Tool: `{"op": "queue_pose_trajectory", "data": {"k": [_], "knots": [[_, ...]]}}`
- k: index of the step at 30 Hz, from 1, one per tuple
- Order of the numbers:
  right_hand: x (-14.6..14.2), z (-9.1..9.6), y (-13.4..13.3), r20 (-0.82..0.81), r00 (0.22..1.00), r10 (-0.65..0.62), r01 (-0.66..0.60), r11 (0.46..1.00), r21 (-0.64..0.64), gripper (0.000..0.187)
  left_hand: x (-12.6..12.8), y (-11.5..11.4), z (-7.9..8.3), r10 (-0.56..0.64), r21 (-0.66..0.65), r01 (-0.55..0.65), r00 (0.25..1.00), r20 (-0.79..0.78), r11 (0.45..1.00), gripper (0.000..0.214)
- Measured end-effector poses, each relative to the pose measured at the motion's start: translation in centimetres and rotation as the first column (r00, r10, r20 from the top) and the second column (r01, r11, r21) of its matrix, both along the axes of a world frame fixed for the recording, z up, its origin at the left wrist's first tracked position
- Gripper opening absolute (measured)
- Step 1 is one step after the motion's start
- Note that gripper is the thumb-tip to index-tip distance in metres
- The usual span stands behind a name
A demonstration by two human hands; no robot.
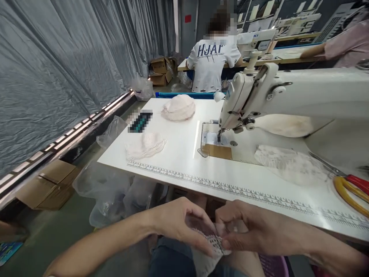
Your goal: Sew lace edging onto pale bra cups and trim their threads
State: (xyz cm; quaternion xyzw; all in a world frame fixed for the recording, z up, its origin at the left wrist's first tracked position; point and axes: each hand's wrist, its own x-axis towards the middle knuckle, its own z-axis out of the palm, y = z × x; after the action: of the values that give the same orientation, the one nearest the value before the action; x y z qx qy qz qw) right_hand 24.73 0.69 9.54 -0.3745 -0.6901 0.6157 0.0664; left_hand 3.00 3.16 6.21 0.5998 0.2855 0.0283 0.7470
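Note:
Below the table's front edge, over my lap, both hands pinch one small piece of white lace fabric (pixel 211 246). My left hand (pixel 180 225) is curled over it from the left, thumb and fingers closed on the cloth. My right hand (pixel 248 229) grips the same piece from the right, fingertips meeting the left hand's. The lace hangs down between my knees. On the white sewing table (pixel 178 154) stands a white sewing machine (pixel 259 96), its needle area beyond my hands.
Pale lace pieces lie on the table: one at the left (pixel 144 147), a mound at the back (pixel 179 107), one at the right (pixel 291 163). Red and yellow scissors (pixel 350 188) lie at the right edge. Cardboard boxes (pixel 47 184) and plastic bags (pixel 111 192) sit on the floor at left. A person in a white shirt (pixel 211 61) sits ahead.

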Motion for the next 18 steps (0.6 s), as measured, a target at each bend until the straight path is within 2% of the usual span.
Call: {"op": "queue_pose_trajectory", "data": {"k": [4, 8, 11, 13, 15, 18], "knots": [[0.7, -1.3, -1.9, 0.053, 0.995, -0.087, 0.093, 0.987, -0.13, 0.017, 1.2, -1.4, -1.7, 0.084, -0.11, -0.08, 0.996, 0.03, 0.991, 0.03], [2.0, -3.7, -3.7, -0.005, 0.99, -0.141, 0.136, 0.962, -0.239, 0.022, 0.0, -1.5, -2.3, 0.062, -0.121, -0.061, 0.998, 0.002, 0.991, 0.029], [2.1, -5.0, -4.5, -0.051, 0.979, -0.199, 0.178, 0.946, -0.271, 0.025, -0.7, -1.5, -2.6, -0.016, -0.045, 0.012, 0.996, -0.09, 0.999, 0.032], [1.7, -5.2, -4.5, -0.08, 0.971, -0.226, 0.195, 0.939, -0.282, 0.024, -0.3, -1.8, -3.0, -0.034, -0.015, 0.032, 0.991, -0.128, 0.999, 0.041], [1.3, -5.1, -4.5, -0.095, 0.963, -0.254, 0.219, 0.936, -0.276, 0.021, 0.6, -2.2, -3.4, -0.018, -0.037, 0.014, 0.993, -0.114, 0.999, 0.047], [1.5, -5.1, -4.4, -0.087, 0.95, -0.301, 0.273, 0.93, -0.246, 0.017, 1.9, -2.7, -4.1, 0.039, -0.059, -0.045, 0.995, -0.087, 0.997, 0.043]]}}
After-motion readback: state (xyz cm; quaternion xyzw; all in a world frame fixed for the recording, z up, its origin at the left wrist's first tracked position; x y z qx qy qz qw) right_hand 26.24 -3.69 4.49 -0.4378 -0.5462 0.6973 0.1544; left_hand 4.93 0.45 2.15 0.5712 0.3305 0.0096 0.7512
